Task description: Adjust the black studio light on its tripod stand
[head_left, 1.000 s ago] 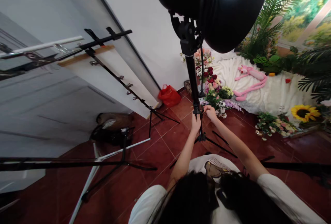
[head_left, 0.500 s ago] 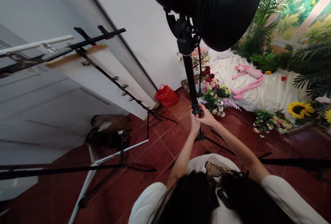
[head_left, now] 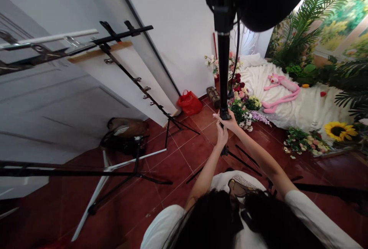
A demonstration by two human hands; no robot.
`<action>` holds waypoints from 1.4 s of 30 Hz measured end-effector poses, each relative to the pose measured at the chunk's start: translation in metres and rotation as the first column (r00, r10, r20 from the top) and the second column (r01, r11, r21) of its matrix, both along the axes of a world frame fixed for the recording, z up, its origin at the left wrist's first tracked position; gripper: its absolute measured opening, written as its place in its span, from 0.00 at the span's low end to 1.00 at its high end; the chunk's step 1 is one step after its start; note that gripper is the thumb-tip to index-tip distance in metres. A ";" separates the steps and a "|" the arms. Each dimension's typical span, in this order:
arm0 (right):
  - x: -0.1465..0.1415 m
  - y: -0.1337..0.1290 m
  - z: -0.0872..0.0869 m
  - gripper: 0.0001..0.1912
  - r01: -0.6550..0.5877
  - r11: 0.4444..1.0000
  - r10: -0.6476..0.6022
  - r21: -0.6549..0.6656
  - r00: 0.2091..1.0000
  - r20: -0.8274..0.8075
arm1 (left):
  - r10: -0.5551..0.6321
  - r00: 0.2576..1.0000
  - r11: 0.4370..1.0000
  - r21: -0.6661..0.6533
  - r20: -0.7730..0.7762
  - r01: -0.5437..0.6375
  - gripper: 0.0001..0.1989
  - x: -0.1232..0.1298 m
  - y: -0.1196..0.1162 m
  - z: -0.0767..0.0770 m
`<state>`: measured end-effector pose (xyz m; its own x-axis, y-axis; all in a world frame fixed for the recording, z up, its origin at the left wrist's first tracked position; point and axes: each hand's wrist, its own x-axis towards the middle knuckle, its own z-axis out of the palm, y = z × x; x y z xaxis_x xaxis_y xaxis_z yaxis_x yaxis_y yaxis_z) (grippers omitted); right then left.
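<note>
The light stand (head_left: 224, 65) is standing directly in front of the person, its tripod base (head_left: 225, 150) resting on the red tiled floor (head_left: 184, 161). It is carrying a black lamp head (head_left: 267, 0) at the top, partly cut off by the upper edge of the view. A cable (head_left: 237, 53) is hanging beside the pole.

Both hands are working at the collar (head_left: 225, 115). The right hand (head_left: 230, 123) is clasping the stand at the collar, one digit projecting to the left. The left hand (head_left: 222, 137) is closing its grip on the stand just below. Fingertip contact is partly hidden, so finger pressure cannot be told.

The step in hand appears to be adjusting the stand at this joint. The next move is probably calling for one grip to be steadying the lower section while the other is working the collar, with the lamp head's weight being kept supported.
</note>
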<state>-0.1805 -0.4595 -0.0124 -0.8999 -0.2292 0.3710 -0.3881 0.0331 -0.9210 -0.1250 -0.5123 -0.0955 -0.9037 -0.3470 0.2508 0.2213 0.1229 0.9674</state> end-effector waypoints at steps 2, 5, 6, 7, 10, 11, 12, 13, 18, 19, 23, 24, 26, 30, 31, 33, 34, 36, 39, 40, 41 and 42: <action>0.000 -0.004 0.018 0.23 0.013 0.999 -0.014 -0.039 1.000 -0.019 | 0.022 1.000 1.000 -0.014 -0.017 -0.022 0.30 -0.001 0.001 0.000; 0.000 -0.008 0.050 0.23 0.021 0.998 -0.026 -0.065 0.998 -0.062 | 0.064 0.997 0.997 -0.038 -0.036 -0.066 0.28 -0.002 0.002 -0.002; 0.000 -0.009 0.060 0.24 0.021 0.998 -0.026 -0.066 0.997 -0.075 | 0.075 0.996 0.996 -0.045 -0.039 -0.076 0.27 -0.002 0.002 -0.003; 0.000 -0.008 0.069 0.24 0.018 0.998 -0.023 -0.065 0.996 -0.086 | 0.084 0.996 0.995 -0.049 -0.039 -0.086 0.27 -0.002 0.003 -0.004; -0.002 -0.007 0.092 0.24 -0.017 0.998 0.011 -0.054 0.994 -0.105 | 0.100 0.995 0.993 -0.055 -0.031 -0.101 0.27 -0.003 0.003 -0.008; -0.002 -0.006 0.097 0.25 -0.029 0.998 0.023 -0.049 0.994 -0.111 | 0.100 0.995 0.994 -0.052 -0.029 -0.101 0.27 -0.004 0.004 -0.009; -0.003 -0.006 0.102 0.25 -0.037 0.998 0.031 -0.044 0.992 -0.119 | 0.096 0.995 0.994 -0.048 -0.027 -0.097 0.26 -0.004 0.004 -0.010; -0.004 -0.006 0.105 0.25 -0.040 0.998 0.035 -0.038 0.991 -0.129 | 0.093 0.995 0.995 -0.042 -0.025 -0.094 0.26 -0.005 0.005 -0.010; -0.008 -0.007 0.111 0.26 -0.037 0.999 0.038 0.010 0.985 -0.168 | 0.148 0.989 0.989 -0.007 -0.026 -0.148 0.25 -0.007 0.009 -0.008; -0.008 -0.008 0.112 0.26 -0.038 0.999 0.042 0.023 0.984 -0.172 | 0.162 0.986 0.987 -0.002 -0.029 -0.162 0.25 -0.007 0.011 -0.006; -0.006 -0.002 0.114 0.25 -0.055 0.994 0.072 0.090 0.978 -0.197 | 0.190 0.981 0.982 0.005 -0.031 -0.190 0.26 -0.008 0.014 -0.002; -0.005 0.003 0.112 0.25 -0.057 0.992 0.079 0.110 0.975 -0.206 | 0.196 0.980 0.981 0.004 -0.028 -0.196 0.26 -0.008 0.014 -0.002; -0.004 0.017 0.104 0.26 -0.068 0.983 0.105 0.171 0.970 -0.218 | 0.207 0.978 0.978 0.003 -0.018 -0.207 0.27 -0.009 0.015 -0.003; 0.000 0.058 0.064 0.25 -0.133 0.888 0.237 0.439 0.953 -0.189 | 0.218 0.976 0.976 0.011 -0.027 -0.218 0.29 -0.010 0.015 -0.004; 0.002 0.068 0.051 0.20 -0.133 0.852 0.254 0.506 0.951 -0.178 | 0.214 0.976 0.977 0.012 -0.036 -0.214 0.28 -0.010 0.015 -0.004; 0.007 0.086 0.025 0.15 -0.114 0.789 0.267 0.604 0.949 -0.169 | 0.205 0.977 0.979 0.011 -0.051 -0.205 0.26 -0.010 0.014 -0.004; 0.010 0.092 0.014 0.16 -0.101 0.772 0.257 0.627 0.953 -0.163 | 0.202 0.978 0.979 0.007 -0.054 -0.202 0.26 -0.010 0.014 -0.004; 0.014 0.099 -0.005 0.20 -0.100 0.764 0.250 0.637 0.956 -0.150 | 0.205 0.977 0.979 -0.005 -0.053 -0.206 0.26 -0.010 0.014 -0.004; 0.015 0.100 -0.021 0.23 -0.111 0.780 0.262 0.616 0.952 -0.160 | 0.201 0.978 0.979 -0.019 -0.048 -0.202 0.26 -0.009 0.012 -0.006; 0.014 0.100 -0.024 0.23 -0.111 0.782 0.268 0.613 0.948 -0.170 | 0.200 0.979 0.979 -0.020 -0.048 -0.201 0.26 -0.010 0.012 -0.006; 0.014 0.098 -0.027 0.23 -0.109 0.783 0.273 0.612 0.945 -0.181 | 0.199 0.979 0.980 -0.020 -0.049 -0.200 0.25 -0.010 0.012 -0.007; 0.013 0.097 -0.028 0.23 -0.107 0.782 0.278 0.614 0.942 -0.190 | 0.198 0.979 0.980 -0.021 -0.052 -0.200 0.25 -0.010 0.012 -0.007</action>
<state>-0.1680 -0.3622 -0.0405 -0.7048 -0.6360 0.3144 -0.6628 0.4322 -0.6115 -0.1348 -0.5008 -0.1030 -0.8036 -0.5115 0.3044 0.2370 0.1942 0.9519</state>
